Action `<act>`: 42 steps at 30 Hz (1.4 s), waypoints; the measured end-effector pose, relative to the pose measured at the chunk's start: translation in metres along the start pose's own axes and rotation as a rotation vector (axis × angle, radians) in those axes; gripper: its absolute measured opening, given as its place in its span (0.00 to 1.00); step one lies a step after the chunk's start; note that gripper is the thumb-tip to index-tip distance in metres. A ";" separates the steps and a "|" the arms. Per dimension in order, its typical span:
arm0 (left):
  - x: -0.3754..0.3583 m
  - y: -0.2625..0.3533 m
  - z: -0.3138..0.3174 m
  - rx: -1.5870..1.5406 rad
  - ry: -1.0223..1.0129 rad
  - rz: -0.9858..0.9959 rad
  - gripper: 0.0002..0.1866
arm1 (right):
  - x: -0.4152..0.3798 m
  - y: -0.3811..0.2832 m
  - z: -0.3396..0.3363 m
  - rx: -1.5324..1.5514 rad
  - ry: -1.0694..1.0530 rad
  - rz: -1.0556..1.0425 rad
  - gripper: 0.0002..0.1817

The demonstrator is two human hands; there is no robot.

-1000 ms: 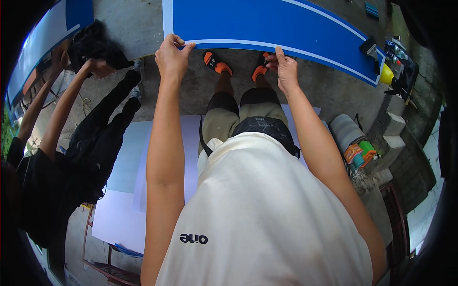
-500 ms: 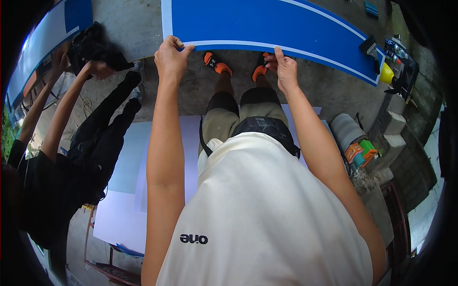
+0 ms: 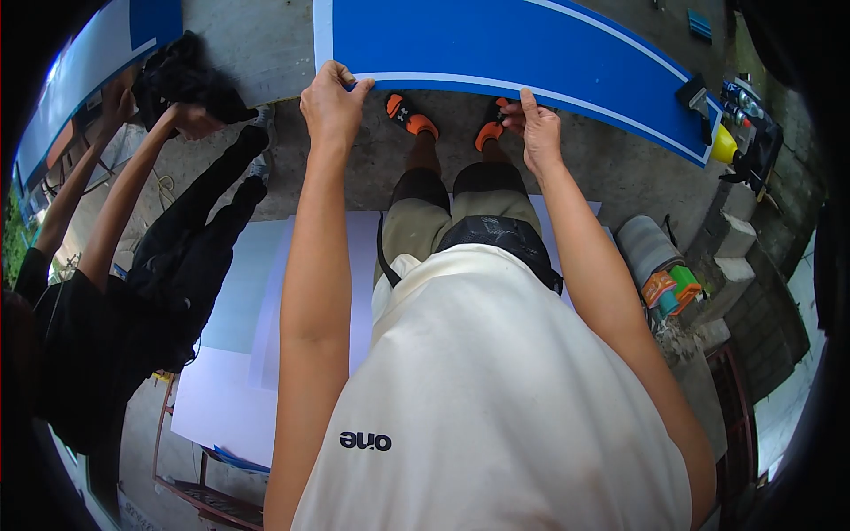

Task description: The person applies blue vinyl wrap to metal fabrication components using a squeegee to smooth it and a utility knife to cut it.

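A long blue panel with a white border (image 3: pixel 496 42) stretches across the top of the view. My left hand (image 3: pixel 332 104) is closed at its near left corner, thumb and fingers pinching the white edge. Farther right along the same near edge, my right hand (image 3: pixel 540 133) grips with the thumb on top and the fingers curled below the rim. On the panel's right end lies a black wide-bladed tool (image 3: pixel 695 99), like a squeegee or scraper.
A co-worker in black (image 3: pixel 97 336) stands at left, hands on a black bundle (image 3: pixel 186 84) by another blue-and-white panel (image 3: pixel 97 62). Behind me are pale sheets (image 3: pixel 221 389) on a metal frame. At right are a grey roll (image 3: pixel 646 243), small boxes (image 3: pixel 673 288) and concrete blocks (image 3: pixel 735 234).
The view has shifted slightly, so the panel and my hands appear a little farther right. Both hands keep their hold on the near edge.
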State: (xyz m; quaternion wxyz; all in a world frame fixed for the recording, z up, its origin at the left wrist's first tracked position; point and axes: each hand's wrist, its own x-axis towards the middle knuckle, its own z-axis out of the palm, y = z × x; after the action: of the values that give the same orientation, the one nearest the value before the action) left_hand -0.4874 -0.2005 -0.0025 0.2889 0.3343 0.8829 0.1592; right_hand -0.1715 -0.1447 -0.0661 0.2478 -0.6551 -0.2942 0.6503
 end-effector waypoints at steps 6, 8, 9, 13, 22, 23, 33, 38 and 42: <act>-0.001 0.001 0.001 0.005 0.009 -0.005 0.18 | -0.001 0.000 0.000 0.004 -0.006 0.010 0.28; -0.001 0.001 0.001 0.005 0.011 -0.007 0.18 | -0.001 0.000 0.001 0.001 -0.006 0.001 0.28; -0.002 0.001 0.001 0.001 0.020 -0.007 0.18 | -0.001 -0.001 0.001 -0.002 -0.005 -0.008 0.28; 0.000 -0.004 0.007 0.023 0.066 0.037 0.21 | -0.002 0.000 0.002 0.004 -0.005 0.004 0.27; 0.000 0.001 0.001 0.026 0.013 -0.011 0.19 | -0.001 0.001 0.003 0.000 -0.013 0.007 0.27; 0.001 0.000 0.001 0.026 0.013 -0.011 0.19 | -0.001 0.001 0.003 -0.003 -0.015 0.005 0.27; 0.002 -0.004 0.006 0.053 0.046 0.044 0.21 | -0.005 0.000 0.019 0.010 -0.027 0.024 0.27; 0.002 -0.005 0.005 0.050 0.037 0.033 0.20 | -0.008 0.005 0.047 0.018 -0.094 0.011 0.25; 0.002 -0.003 0.004 0.023 0.026 0.041 0.19 | -0.012 0.010 0.072 0.005 -0.131 0.050 0.26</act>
State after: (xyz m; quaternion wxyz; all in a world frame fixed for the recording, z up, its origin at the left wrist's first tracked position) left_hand -0.4882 -0.2011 -0.0077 0.2705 0.3533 0.8813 0.1594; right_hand -0.2426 -0.1644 -0.0673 0.2134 -0.6176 -0.2918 0.6985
